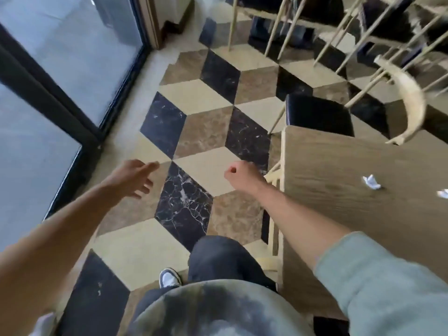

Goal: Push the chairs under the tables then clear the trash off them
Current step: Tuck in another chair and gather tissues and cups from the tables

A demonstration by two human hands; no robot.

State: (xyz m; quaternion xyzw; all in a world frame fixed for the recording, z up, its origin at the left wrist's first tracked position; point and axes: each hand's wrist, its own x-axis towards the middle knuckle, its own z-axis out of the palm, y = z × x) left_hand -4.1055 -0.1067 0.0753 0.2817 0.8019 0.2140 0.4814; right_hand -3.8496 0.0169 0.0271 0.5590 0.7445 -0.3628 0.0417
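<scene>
A wooden table (351, 190) fills the right side. Two crumpled white paper scraps lie on it, one (371, 182) near the middle and one (443, 193) at the frame's right edge. A chair with a black seat (317, 115) and a curved pale wooden back (412, 98) stands at the table's far end, its seat partly under the top. Another pale chair frame (274, 175) shows at the table's left edge. My left hand (135, 178) hangs open over the floor. My right hand (242, 175) is a loose fist holding nothing, just left of the table.
The floor (194, 132) has black, brown and cream diamond tiles. A dark-framed glass door (60, 76) runs along the left. More pale-legged chairs and tables (303, 27) stand at the back right. My legs and a shoe (169, 280) are below.
</scene>
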